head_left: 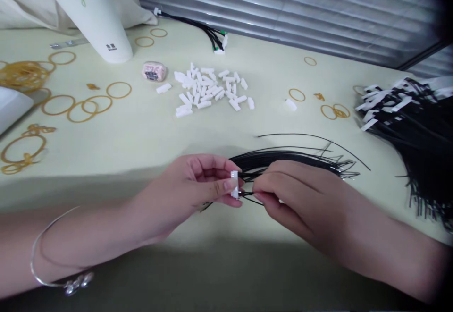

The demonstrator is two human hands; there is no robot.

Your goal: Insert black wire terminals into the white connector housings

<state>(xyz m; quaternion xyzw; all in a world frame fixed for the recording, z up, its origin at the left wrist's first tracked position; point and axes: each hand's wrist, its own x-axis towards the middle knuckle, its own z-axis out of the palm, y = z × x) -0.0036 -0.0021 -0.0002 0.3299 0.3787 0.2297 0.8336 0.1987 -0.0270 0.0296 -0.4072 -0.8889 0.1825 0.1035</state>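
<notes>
As I pinch the small white plastic connector housing [234, 184] between the thumb and fingers of my left hand [184, 194], my right hand [300, 203] closes just beside it on the thin black wires [283, 158], which fan out toward 3 o'clock. The housing sits right at the centre of my view, upright between my two hands. A short, firm hold close to the housing seems the best way to keep the wire ends steady, with both hands braced near each other and the housing's open side kept in sight. My right fingers hide exactly where the wires meet the housing, so I cannot tell how many are seated. The loose strands could easily snag or cross, since several stray from the bunch. At about 12 o'clock, a heap of loose white connector housings [208, 88] lies on the pale green table cover [141, 137], and a small wired harness [198, 26] lies beyond it. A thick mass of black wires with white tags [414, 132] sits toward 2 o'clock. Scattered rubber bands [58, 104] lie around 10 o'clock, and a few more lie near 1 o'clock. A thin bangle [46, 255] hangs on my left wrist, clear of the work.
</notes>
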